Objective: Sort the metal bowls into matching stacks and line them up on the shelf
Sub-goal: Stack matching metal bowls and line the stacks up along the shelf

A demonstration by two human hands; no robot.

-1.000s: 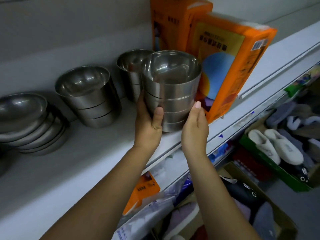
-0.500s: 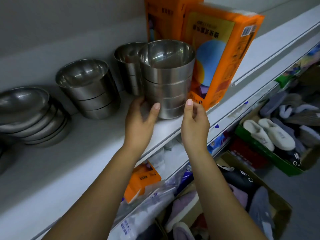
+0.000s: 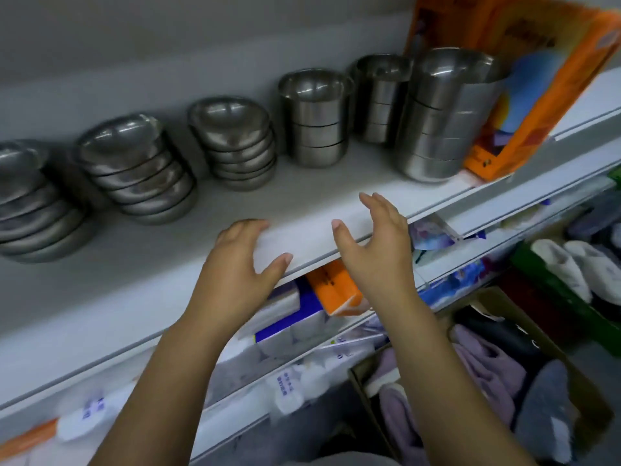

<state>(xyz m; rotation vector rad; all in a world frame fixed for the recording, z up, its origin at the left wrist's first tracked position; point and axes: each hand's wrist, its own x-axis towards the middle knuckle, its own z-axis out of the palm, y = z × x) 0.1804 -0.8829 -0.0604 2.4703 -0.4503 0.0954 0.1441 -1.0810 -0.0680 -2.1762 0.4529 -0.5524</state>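
Several stacks of metal bowls stand in a row on the white shelf [image 3: 141, 297]. At the right is a tall stack of straight-sided bowls [image 3: 440, 119], with a smaller stack [image 3: 379, 99] behind it and another [image 3: 316, 119] to its left. Three stacks of shallow round bowls follow leftward: one [image 3: 235, 139], a second [image 3: 134, 166], and a third [image 3: 30, 203] cut by the frame edge. My left hand [image 3: 242, 264] and my right hand [image 3: 373, 243] hover empty over the shelf's front edge, fingers spread, apart from every stack.
Orange boxes [image 3: 534, 79] stand right of the tall stack, touching it. Below the shelf lie packets and an orange pack [image 3: 336, 287]. Cardboard boxes of slippers [image 3: 504, 371] and a green bin with white slippers [image 3: 571, 270] sit on the floor at right.
Both hands let go of the tall stack, now standing beside the orange box, and drew back toward the shelf's front edge. The view swung left, showing more stacks.
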